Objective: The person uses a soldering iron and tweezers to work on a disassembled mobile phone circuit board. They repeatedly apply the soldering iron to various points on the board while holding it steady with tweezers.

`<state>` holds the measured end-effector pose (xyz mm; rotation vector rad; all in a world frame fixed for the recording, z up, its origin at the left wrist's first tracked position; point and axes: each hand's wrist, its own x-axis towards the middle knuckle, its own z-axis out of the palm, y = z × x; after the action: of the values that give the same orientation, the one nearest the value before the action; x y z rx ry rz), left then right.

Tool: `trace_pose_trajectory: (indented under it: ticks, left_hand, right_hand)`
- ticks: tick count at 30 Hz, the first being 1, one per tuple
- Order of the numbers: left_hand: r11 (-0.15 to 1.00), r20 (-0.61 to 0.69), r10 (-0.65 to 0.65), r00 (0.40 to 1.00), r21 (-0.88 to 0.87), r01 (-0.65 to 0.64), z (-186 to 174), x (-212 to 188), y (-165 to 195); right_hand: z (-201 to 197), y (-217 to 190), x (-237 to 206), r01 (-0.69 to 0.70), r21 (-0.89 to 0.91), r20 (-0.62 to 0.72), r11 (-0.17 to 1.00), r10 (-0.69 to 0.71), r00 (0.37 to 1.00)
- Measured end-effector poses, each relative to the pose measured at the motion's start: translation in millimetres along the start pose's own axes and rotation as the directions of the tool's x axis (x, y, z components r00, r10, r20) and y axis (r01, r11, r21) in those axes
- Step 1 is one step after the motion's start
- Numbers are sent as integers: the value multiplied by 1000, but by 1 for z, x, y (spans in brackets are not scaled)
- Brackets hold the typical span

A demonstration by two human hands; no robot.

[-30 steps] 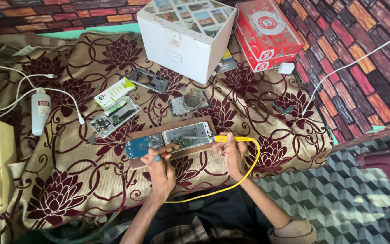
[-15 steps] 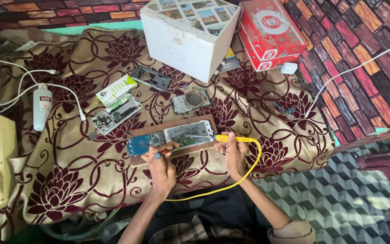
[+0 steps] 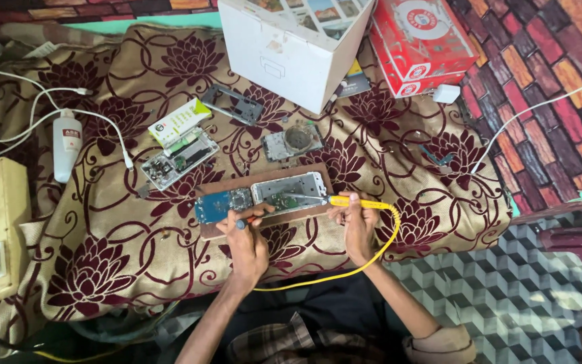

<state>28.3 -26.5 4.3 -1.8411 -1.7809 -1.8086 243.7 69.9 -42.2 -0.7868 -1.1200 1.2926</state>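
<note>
Right hand [image 3: 357, 226] clamped on yellow soldering iron [image 3: 358, 201], long axis horizontal, tip pointing left onto open phone [image 3: 289, 191] on wooden board [image 3: 237, 180]. Left hand [image 3: 247, 239] pinches blue-tipped tool [image 3: 240, 223] beside blue circuit board [image 3: 220, 203]. White box [image 3: 291, 47] behind; yellow cord [image 3: 372, 256] loops near edge of surface.

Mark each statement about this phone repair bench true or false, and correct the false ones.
1. The right hand holds a yellow-handled soldering iron. True.
2. The iron's tip points at the opened phone on the wooden board. True.
3. The left hand is empty. False: it holds a thin blue-tipped tool.
4. The white box lies on the tiled floor. False: it stands on the flowered cloth.
</note>
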Motion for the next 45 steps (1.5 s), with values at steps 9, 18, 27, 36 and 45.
trace_pose_trajectory:
  ticks: [9, 18, 27, 36, 45]
  left_hand:
    - [1000, 19, -18, 1000, 16, 18, 0, -6, -4]
    - [998, 20, -27, 999, 54, 26, 2, -5, -5]
    - [999, 29, -28, 999, 46, 26, -2, -1, 2]
    - [999, 20, -9, 1000, 36, 8, 1, 2, 4]
    - [999, 4, -12, 1000, 35, 12, 1, 6, 5]
  right_hand:
    - [-4, 6, 2, 17, 81, 6, 997, -17, 1000]
    - [-2, 3, 1, 42, 47, 18, 998, -43, 999]
    - [8, -16, -12, 243, -276, 115, 930, -219, 969]
    - [10, -63, 4, 613, -502, 504, 610, -369, 780]
    - [24, -127, 37, 529, -481, 685, 699, -76, 724]
